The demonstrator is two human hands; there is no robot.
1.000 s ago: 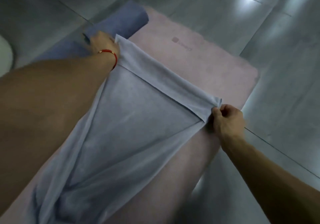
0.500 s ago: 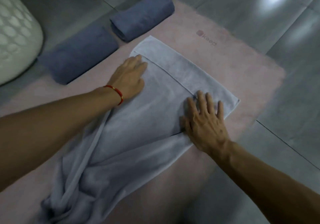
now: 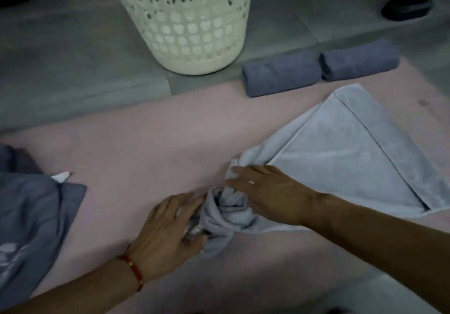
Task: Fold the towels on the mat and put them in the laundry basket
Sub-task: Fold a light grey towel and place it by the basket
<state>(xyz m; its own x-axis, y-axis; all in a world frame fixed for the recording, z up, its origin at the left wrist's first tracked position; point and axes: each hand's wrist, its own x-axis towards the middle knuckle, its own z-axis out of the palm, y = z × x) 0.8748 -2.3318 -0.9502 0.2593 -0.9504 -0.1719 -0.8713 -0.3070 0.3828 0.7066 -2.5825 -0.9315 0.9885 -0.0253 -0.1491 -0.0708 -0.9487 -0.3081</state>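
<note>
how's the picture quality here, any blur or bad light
Head view: dim, flat light, no glare on the floor; soft focus overall. The left hand smears with motion blur at the bunched end of the pale towel; the basket leans from wide-angle distortion.
</note>
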